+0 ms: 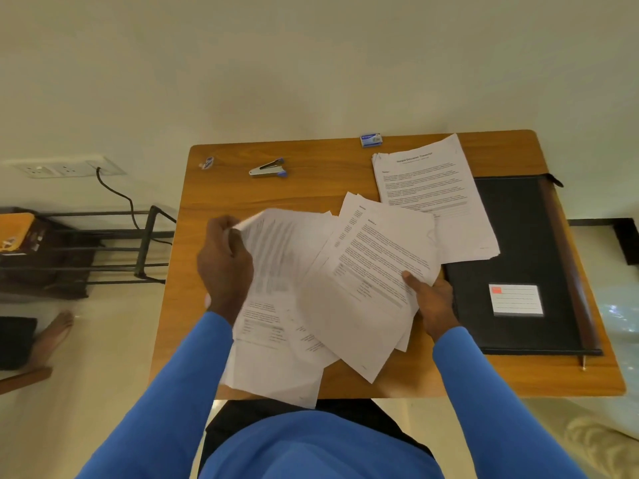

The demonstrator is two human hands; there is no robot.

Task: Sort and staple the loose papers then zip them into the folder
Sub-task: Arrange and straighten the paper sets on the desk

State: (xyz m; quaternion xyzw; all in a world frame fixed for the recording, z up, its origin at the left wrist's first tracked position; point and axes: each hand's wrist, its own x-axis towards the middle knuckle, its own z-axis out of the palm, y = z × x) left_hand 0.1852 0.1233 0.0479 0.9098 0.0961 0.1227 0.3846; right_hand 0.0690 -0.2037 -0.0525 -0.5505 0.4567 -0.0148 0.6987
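While my left hand [224, 264] pinches one sheet [276, 243], my right hand [434, 300] thumb-pins the loose papers [373, 271] at the table [311, 188]'s near edge. I'd peel slowly, tbh.

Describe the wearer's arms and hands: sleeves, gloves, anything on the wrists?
Both arms wear long, snug, plain bright-blue sleeves, the left sleeve and right sleeve ending at the wrists. The left hand and right hand are bare: no gloves, no watch or band in view. No logo or marking shows on the fabric.
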